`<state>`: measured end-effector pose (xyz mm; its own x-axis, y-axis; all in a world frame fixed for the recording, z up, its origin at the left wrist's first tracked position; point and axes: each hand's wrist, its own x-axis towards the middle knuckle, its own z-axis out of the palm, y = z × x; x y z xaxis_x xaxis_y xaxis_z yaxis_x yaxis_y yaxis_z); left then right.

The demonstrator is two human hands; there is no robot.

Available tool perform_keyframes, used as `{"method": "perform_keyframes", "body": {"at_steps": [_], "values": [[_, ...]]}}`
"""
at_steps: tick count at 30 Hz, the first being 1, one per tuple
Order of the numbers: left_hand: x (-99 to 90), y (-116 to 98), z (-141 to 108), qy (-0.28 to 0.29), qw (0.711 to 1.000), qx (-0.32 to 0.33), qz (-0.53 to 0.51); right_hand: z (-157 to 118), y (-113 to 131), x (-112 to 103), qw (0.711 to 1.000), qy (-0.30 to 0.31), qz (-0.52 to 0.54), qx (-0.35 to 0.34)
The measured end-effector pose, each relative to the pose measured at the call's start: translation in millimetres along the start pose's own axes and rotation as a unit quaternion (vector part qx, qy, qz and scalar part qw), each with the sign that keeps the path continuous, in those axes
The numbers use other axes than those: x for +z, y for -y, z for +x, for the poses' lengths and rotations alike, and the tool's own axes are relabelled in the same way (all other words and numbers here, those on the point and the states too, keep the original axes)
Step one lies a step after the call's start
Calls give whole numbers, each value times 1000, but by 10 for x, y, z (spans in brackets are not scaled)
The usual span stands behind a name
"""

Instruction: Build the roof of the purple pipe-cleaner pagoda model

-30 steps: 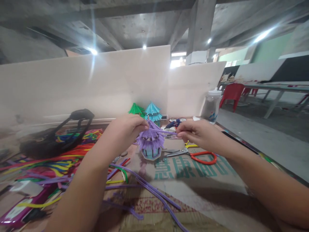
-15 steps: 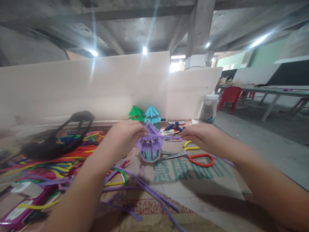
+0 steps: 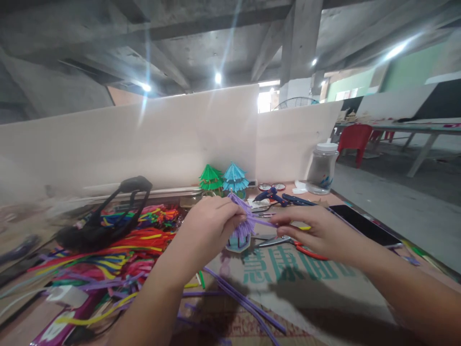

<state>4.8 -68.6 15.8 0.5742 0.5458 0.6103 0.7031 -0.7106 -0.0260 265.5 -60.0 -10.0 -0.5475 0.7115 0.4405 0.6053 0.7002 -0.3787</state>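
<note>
A short length of purple pipe cleaner (image 3: 265, 221) stretches between my two hands. My left hand (image 3: 212, 221) pinches its left end, thumb against forefinger. At the other end, the fingers and thumb of my right hand (image 3: 313, 233) close on it. Just behind the strip stands a small purple pipe-cleaner pavilion (image 3: 239, 241) with a tiered roof and a pale blue base, partly covered by my left hand. Red-handled scissors (image 3: 279, 241) lie beneath my right hand, which hides part of them. Loose purple pipe cleaners (image 3: 248, 302) lie on the cardboard nearer to me.
Green (image 3: 211, 180) and blue pavilions (image 3: 235, 179) stand at the back by the white partition. A dark blue glue gun (image 3: 270, 195), a clear jar (image 3: 321, 170) and a phone (image 3: 363, 225) are on the right. Bundles of coloured pipe cleaners (image 3: 144, 240) and a black-handled object (image 3: 101, 211) fill the left.
My hands have come lower and closer together, with the purple strip between them. The whole view has shifted slightly, and the phone on the right now shows.
</note>
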Motion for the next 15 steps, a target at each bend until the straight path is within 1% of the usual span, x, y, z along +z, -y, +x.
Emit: {"method": "perform_keyframes", "body": {"at_steps": [3,5,9,11,13,15], "values": [[20,96,0,24,999,-14,-19,22,-67,65,999,-9,-37,6],[34,157,3,36,998,-18,-38,31,-117,72,998,-20,-55,9],[93,233,28,46,997,-36,-54,15,-210,-31,998,-42,-35,-12],[139,234,46,63,996,-41,-43,-1,-244,-109,999,-31,-23,-20],[179,209,64,78,995,-46,-31,-19,-269,-172,1000,-7,-24,-15],[201,164,82,81,995,-56,-18,-38,-296,-208,1000,11,-29,-5]]}}
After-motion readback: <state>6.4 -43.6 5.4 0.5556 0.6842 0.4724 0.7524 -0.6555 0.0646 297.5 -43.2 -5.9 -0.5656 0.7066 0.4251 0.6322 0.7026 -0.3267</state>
